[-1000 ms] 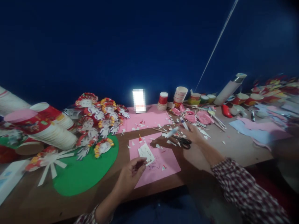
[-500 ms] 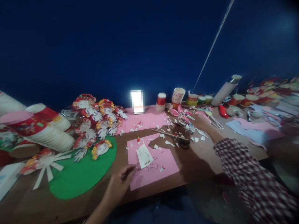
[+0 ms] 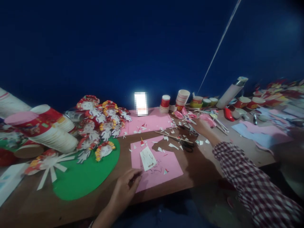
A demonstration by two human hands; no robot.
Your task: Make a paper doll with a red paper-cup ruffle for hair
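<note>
My left hand (image 3: pixel 127 186) is at the near left edge of a pink paper sheet (image 3: pixel 171 171), fingers curled loosely and the thumb slightly apart. Its fingertips are close to the lower corner of a small white card (image 3: pixel 148 158) with faint drawn marks, which lies on the sheet. Farther off, my right hand (image 3: pixel 204 128), in a checked sleeve (image 3: pixel 239 174), reaches low among paper scraps and tools. A grey blade-like tool (image 3: pixel 193 130) shows by its fingers, which are too blurred to tell whether they grip it. Dark-handled scissors (image 3: pixel 188 145) lie just nearer.
Paper-cup stacks (image 3: pixel 55 134) lean at the left beside several paper dolls (image 3: pixel 89 126) and a green sheet (image 3: pixel 87 177). A long stick (image 3: pixel 171 136) crosses the scraps. A red stapler-like object (image 3: pixel 228 114) and a flask-like cylinder (image 3: pixel 231 93) are at the right.
My right hand has drawn slightly left and down toward the tools in the scraps. My left hand has shifted slightly right, its fingers loosening beside the card. The view has moved slightly.
</note>
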